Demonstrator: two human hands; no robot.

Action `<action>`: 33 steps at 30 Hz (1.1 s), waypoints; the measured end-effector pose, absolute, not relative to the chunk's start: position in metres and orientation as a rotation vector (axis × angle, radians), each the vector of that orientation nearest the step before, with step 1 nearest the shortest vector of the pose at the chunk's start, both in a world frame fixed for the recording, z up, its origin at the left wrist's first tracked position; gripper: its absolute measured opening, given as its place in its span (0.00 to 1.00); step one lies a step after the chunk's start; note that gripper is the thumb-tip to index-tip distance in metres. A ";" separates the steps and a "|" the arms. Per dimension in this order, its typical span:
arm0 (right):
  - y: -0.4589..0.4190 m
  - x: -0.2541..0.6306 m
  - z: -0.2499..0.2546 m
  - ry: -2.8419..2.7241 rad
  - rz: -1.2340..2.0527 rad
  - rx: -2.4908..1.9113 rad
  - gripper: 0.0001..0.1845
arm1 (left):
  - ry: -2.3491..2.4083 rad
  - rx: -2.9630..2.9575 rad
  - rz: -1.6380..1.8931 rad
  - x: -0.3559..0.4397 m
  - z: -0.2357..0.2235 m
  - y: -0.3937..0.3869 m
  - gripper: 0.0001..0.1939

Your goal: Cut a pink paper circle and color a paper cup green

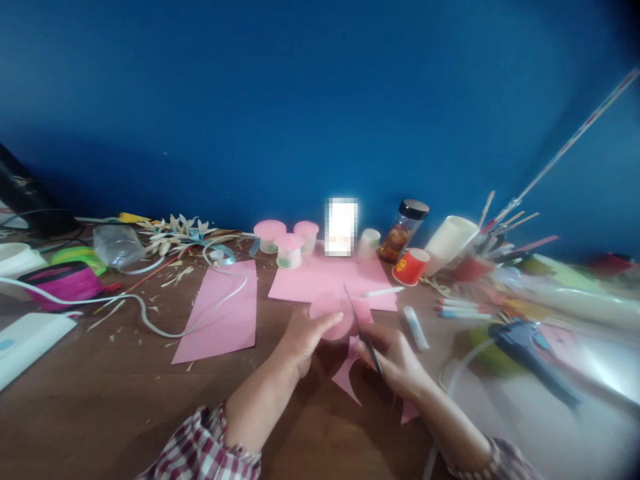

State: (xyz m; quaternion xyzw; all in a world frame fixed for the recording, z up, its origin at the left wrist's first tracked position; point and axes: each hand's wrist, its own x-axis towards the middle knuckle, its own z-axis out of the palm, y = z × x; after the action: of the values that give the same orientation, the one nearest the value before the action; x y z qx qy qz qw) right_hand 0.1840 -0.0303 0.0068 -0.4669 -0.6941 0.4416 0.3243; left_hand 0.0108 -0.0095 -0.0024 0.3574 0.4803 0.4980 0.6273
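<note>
My left hand [305, 337] is closed on a rounded piece of pink paper [333, 317], its thumb lying on top. In my right hand [393, 357] is a pair of scissors [367, 340], with the dark, thin blades pointing away from me across the paper's right edge. The handles are mostly hidden by the fingers. A curved pink offcut [350, 383] hangs below the blades. Past my hands, a larger pink sheet [300, 280] lies flat, with a white pen [384, 292] on its right side.
Several small cups with pink round tops [289, 250] stand at the back. Another pink sheet [225, 310] lies left under a white cable [150, 327]. On the right are a jar [404, 230], a red cup [411, 267], a glue stick [416, 328] and a glue gun [533, 350].
</note>
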 end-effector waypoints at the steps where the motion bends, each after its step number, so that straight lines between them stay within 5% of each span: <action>1: -0.030 0.184 0.007 -1.824 1.153 -1.224 0.16 | 1.096 0.823 1.141 0.010 -0.003 -0.009 0.18; 33: -0.032 0.185 0.006 -1.840 1.164 -1.251 0.17 | 1.042 0.786 1.117 0.002 -0.004 -0.006 0.23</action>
State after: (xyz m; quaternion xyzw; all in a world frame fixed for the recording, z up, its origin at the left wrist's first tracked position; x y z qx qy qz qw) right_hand 0.1851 -0.0320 0.0058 -0.4735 -0.6966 0.4407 0.3102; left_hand 0.0022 -0.0063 -0.0036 0.3464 0.4592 0.4922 0.6534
